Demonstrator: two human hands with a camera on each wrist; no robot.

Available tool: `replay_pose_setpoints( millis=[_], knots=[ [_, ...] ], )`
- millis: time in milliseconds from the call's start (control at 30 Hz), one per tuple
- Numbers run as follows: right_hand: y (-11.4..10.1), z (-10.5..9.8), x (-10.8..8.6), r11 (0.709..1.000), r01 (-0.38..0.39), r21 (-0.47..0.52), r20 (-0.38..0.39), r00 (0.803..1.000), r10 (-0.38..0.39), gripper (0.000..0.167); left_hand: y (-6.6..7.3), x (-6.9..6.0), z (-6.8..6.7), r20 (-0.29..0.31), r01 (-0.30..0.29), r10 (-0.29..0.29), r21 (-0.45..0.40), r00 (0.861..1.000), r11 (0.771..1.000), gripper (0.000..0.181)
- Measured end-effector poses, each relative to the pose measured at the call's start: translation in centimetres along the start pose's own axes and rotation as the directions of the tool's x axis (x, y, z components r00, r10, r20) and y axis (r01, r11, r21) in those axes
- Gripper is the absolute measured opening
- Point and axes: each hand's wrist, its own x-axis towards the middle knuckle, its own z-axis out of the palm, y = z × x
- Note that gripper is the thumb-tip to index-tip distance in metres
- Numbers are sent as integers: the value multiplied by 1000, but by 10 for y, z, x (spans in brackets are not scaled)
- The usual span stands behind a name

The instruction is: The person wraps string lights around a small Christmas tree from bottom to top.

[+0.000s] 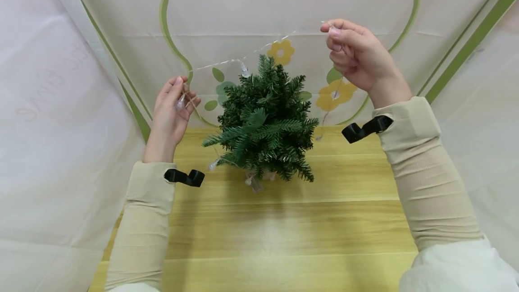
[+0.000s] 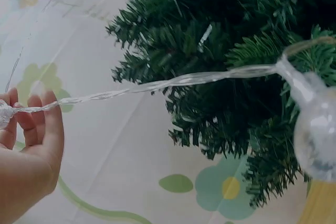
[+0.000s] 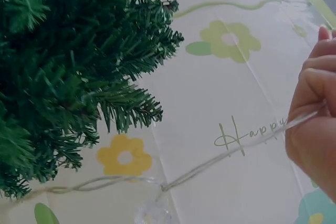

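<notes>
A yellow wood-grain table (image 1: pixel 340 229) carries a small green artificial tree (image 1: pixel 267 120), whose foot is mostly hidden beneath the branches. Faint seams cross the tabletop in front of the tree. A small pale, see-through piece (image 1: pixel 255 186) sits at the tree's near side; whether it rests on the wood is unclear.
</notes>
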Motion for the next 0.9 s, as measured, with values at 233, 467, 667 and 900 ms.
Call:
replay_pose_setpoints(
  millis=[233, 467, 667, 900],
  knots=[
    [-1, -3, 19, 996, -92, 21, -147, 985, 94, 18, -3, 14, -4, -102, 37, -22, 153, 995, 988, 22],
    [8, -10, 31, 973, -174, 152, -214, 955, 204, 16, -9, 27, -10, -138, 65, -43, 163, 990, 984, 16],
    [16, -17, 38, 972, -151, 178, -270, 943, 196, 19, -13, 33, -16, -121, 72, -57, 121, 991, 990, 5],
    [22, -23, 44, 971, -187, 152, -269, 937, 222, 28, -23, 37, -19, -85, 82, -63, 239, 994, 967, 21]
  ],
)
